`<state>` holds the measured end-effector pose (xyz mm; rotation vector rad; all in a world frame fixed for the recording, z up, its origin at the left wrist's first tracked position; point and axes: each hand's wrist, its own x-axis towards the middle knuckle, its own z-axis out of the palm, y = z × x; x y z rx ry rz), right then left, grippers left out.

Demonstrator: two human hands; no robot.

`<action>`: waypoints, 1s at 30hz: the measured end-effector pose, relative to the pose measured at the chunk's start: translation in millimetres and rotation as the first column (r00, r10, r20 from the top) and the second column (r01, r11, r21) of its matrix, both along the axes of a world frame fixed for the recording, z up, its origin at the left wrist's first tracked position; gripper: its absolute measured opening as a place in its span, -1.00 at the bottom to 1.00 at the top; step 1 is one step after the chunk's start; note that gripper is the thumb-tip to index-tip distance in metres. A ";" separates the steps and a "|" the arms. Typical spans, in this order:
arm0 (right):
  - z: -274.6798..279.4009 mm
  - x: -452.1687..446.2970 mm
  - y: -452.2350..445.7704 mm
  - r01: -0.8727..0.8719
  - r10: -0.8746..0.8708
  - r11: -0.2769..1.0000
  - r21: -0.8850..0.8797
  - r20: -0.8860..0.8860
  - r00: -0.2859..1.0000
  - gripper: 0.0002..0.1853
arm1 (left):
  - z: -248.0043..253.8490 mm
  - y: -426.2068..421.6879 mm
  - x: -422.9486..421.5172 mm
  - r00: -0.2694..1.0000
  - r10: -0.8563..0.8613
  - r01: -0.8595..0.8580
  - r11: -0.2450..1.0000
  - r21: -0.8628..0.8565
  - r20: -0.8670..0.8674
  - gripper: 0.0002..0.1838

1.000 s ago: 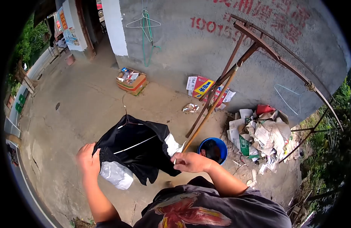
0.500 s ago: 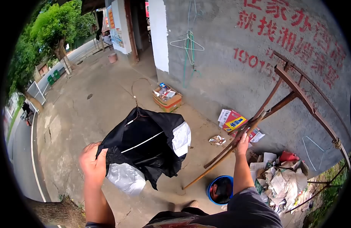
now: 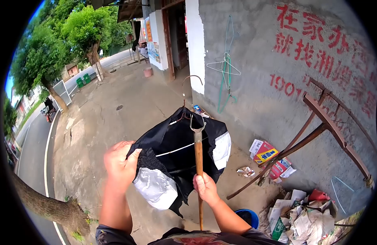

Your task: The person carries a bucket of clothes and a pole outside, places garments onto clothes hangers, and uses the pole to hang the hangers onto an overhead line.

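Observation:
My left hand [image 3: 120, 163] is closed on the edge of a black garment [image 3: 184, 163] with white panels, near its gathered elastic band. Inside the garment sits a wire clothes hanger [image 3: 184, 116], whose long hook rises above the cloth. My right hand [image 3: 205, 188] grips a wooden clothes pole [image 3: 199, 157] held upright. A two-pronged metal fork tops the pole, in front of the garment and just below the hook. Whether the fork touches the hanger, I cannot tell. Lower down, a blue bucket [image 3: 253, 218] shows partly behind my right arm.
A rusty metal frame [image 3: 327, 118] leans by the grey wall [image 3: 253, 53] on the right. Hangers [image 3: 224, 67] hang on that wall. A red and yellow carton [image 3: 268, 155] and a heap of flattened cardboard [image 3: 302, 216] lie below. A tree trunk [image 3: 53, 200] stands left, beside the road.
My right hand has brought the pole from the metal frame leftward and turned its fork up before the garment. The garment stays in my left hand; the camera view has shifted left.

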<state>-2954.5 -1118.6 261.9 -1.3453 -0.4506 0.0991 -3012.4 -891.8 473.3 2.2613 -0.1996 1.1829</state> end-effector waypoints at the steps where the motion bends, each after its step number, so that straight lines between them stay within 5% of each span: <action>1: 3.5 -1.2 -1.6 0.000 -0.001 1.000 0.008 0.012 1.000 -0.64 | 0.4 0.4 1.3 1.000 -0.002 0.001 1.000 -0.026 -0.024 -0.88; 5: -1.1 1.7 -1.6 0.113 -0.100 0.990 -0.079 0.155 0.983 -0.63 | -1.6 3.7 11.6 0.995 -0.063 0.060 0.997 0.045 0.071 -0.88; 16: 12.4 -1.3 10.6 0.208 -0.187 0.969 -0.132 0.159 0.969 -0.65 | 1.8 34.1 28.4 0.984 -0.154 0.156 0.988 -0.017 0.088 -0.90; 28: 22.1 5.6 38.6 0.186 -0.186 0.983 0.003 0.073 0.980 -0.63 | -4.9 56.2 37.6 0.975 -0.210 0.211 0.977 -0.010 0.072 -0.86; 30: 31.5 3.0 45.0 0.186 -0.187 0.982 0.025 0.067 0.980 -0.63 | -3.0 64.6 39.6 0.986 -0.135 0.124 0.987 0.103 0.099 -0.78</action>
